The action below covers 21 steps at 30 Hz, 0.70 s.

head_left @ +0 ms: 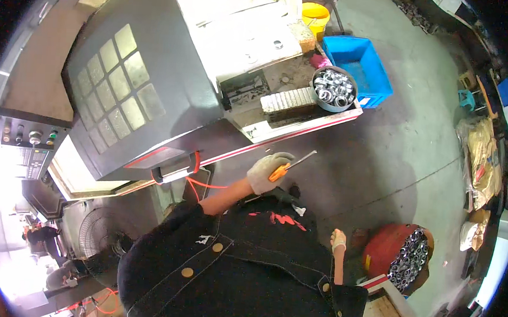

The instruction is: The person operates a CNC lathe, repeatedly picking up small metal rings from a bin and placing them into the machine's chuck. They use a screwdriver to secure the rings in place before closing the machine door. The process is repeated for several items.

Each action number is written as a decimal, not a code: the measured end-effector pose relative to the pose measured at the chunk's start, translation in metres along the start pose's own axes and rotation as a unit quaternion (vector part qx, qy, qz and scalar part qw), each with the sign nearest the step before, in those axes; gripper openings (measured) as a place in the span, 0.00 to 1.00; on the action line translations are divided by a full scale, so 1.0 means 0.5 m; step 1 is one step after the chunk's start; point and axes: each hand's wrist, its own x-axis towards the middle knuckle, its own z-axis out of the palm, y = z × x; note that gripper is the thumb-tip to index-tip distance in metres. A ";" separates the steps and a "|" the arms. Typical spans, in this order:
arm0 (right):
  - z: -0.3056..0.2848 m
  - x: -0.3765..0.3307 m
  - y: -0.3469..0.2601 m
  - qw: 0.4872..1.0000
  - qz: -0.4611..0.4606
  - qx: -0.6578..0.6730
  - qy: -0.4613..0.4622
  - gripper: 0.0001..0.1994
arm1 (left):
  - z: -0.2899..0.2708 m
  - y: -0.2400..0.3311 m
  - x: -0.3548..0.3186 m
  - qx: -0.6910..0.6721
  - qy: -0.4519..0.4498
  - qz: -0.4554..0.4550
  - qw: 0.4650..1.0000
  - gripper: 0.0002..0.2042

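Black jacket (247, 268); left fingers (278, 158) around orange-handled tool (278, 172), axis diagonal, tip up-right; right fingers (338, 235), grip unclear.

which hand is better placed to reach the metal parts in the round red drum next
Likely the right hand: it hangs nearer the round red drum; the left hand grips an orange-handled metal tool.

Hand tool (291, 165), single piece in use of left hand (269, 172): bright orange handle, slim straight metal shaft, silvery grey. Handle wrapped in gloved grip, partly hidden (exact kind of tool hard to tell). Shaft juts beyond glove, slanting up and rightward in view, tip in open air.
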 end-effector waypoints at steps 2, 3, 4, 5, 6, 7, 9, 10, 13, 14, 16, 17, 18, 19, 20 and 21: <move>0.018 -0.008 0.002 1.000 -0.029 -0.008 0.009 0.11 | -0.017 -0.006 -0.005 -0.018 -0.020 0.020 0.999 0.16; 0.029 -0.006 0.014 0.999 -0.041 -0.015 0.030 0.15 | -0.025 -0.004 -0.002 -0.030 -0.028 0.036 0.999 0.16; 0.041 -0.005 0.026 0.997 -0.054 -0.023 0.051 0.19 | -0.035 -0.004 -0.002 -0.042 -0.035 0.052 0.997 0.16; 0.086 -0.023 0.017 0.998 -0.053 -0.018 0.029 0.23 | -0.033 -0.022 -0.014 -0.055 -0.028 0.049 0.997 0.16; 0.129 -0.057 0.017 0.999 -0.047 -0.010 0.014 0.27 | -0.041 -0.025 -0.026 -0.049 -0.049 0.021 0.997 0.17; 0.156 -0.080 0.015 0.996 -0.057 -0.069 -0.015 0.32 | -0.049 -0.027 -0.044 -0.049 -0.067 -0.010 0.996 0.17; 0.185 -0.113 0.026 0.991 -0.059 -0.110 -0.037 0.28 | -0.061 -0.028 -0.076 -0.062 -0.058 -0.009 0.996 0.18; 0.190 -0.121 0.034 0.987 -0.057 -0.142 -0.048 0.26 | -0.064 -0.034 -0.089 -0.078 -0.073 -0.017 0.994 0.18; 0.230 -0.182 0.077 0.982 -0.130 -0.137 -0.021 0.17 | -0.072 -0.051 -0.140 -0.100 -0.122 -0.045 0.987 0.18; 0.232 -0.202 0.110 0.983 -0.121 -0.135 -0.016 0.17 | -0.069 -0.054 -0.158 -0.106 -0.145 -0.048 0.983 0.18; 0.214 -0.234 0.180 0.987 -0.104 -0.124 -0.004 0.17 | -0.058 -0.066 -0.197 -0.131 -0.162 -0.045 0.977 0.18; 0.182 -0.231 0.263 0.981 -0.140 -0.128 0.031 0.19 | -0.047 -0.078 -0.226 -0.170 -0.170 -0.040 0.970 0.18; 0.139 -0.231 0.330 0.971 -0.178 -0.141 0.069 0.21 | -0.031 -0.091 -0.255 -0.213 -0.172 -0.036 0.961 0.17; 0.158 -0.261 0.341 0.961 -0.169 -0.197 0.096 0.23 | -0.009 -0.138 -0.293 -0.199 -0.194 -0.066 0.958 0.17; 0.193 -0.308 0.341 0.948 -0.153 -0.251 0.119 0.25 | 0.003 -0.176 -0.320 -0.179 -0.217 -0.096 0.955 0.17; 0.225 -0.365 0.349 0.948 -0.135 -0.260 0.122 0.28 | -0.027 -0.143 -0.308 -0.151 -0.227 -0.062 0.960 0.17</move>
